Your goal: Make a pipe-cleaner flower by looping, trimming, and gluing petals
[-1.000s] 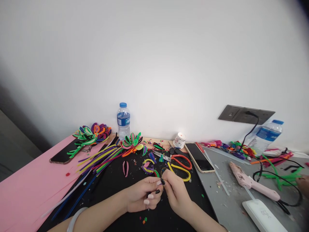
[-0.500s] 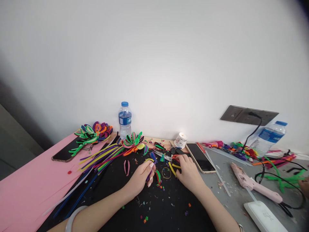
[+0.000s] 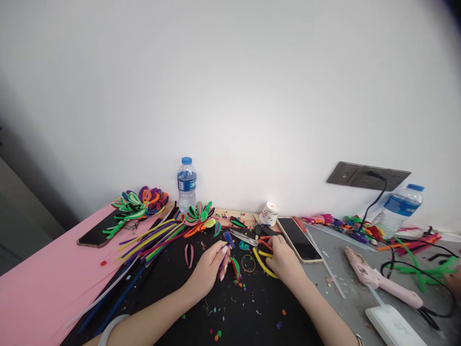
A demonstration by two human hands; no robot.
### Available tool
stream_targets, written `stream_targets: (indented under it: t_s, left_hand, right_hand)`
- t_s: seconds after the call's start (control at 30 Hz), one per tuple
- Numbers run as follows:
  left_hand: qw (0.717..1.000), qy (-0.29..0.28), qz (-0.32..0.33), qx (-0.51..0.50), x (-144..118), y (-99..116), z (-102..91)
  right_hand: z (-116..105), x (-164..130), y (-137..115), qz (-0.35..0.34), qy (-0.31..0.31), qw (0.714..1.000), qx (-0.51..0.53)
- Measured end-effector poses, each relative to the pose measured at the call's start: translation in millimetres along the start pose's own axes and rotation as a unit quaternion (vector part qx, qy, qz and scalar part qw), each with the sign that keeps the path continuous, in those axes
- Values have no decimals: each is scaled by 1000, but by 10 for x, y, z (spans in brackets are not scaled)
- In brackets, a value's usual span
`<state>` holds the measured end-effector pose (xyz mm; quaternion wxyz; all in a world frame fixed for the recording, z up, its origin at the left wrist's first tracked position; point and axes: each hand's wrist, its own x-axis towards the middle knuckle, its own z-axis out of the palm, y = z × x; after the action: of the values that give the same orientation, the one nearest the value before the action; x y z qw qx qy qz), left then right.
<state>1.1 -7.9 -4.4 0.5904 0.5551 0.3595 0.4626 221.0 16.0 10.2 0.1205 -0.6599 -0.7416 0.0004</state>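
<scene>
My left hand (image 3: 209, 269) rests on the black mat (image 3: 201, 307) and pinches a small bundle of looped pipe-cleaner pieces (image 3: 226, 246), purple and blue among them. My right hand (image 3: 284, 259) is closed around the handles of the scissors (image 3: 264, 250), which have one red and one yellow loop and blades pointing left. A green and red bent piece (image 3: 236, 266) and a thin ring (image 3: 248, 263) lie between the two hands. A pink folded piece (image 3: 188, 253) lies left of my left hand.
Long pipe cleaners (image 3: 154, 236), finished flowers (image 3: 139, 204), (image 3: 199, 215), a water bottle (image 3: 186, 183), tape roll (image 3: 269, 214) and two phones (image 3: 298, 233), (image 3: 98, 234) lie around. A pink glue gun (image 3: 378, 278), cables and another bottle (image 3: 398, 207) are right. Another person's hand (image 3: 454, 280) shows at the right edge.
Both hands left the near edge and reached forward; my left hand took up the looped pieces and my right hand closed on the scissors, drawing them slightly nearer.
</scene>
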Motion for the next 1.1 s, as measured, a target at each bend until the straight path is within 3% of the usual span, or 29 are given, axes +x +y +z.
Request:
stream_targets:
  t_s: [0.23, 0.4, 0.7, 1.1]
  left_hand:
    - [999, 17, 15, 32, -4, 47, -43]
    - [997, 51, 29, 40, -19, 107, -41]
    - [995, 79, 53, 41, -27, 167, -52]
    - [999, 20, 29, -10, -32, 87, -20]
  right_hand:
    - [-175, -10, -47, 52, 45, 997, 39]
    - [-263, -120, -263, -22, -3, 992, 125]
    - [-217, -277, -417, -59, -46, 994, 84]
    - [-228, -303, -486, -75, -66, 991, 92]
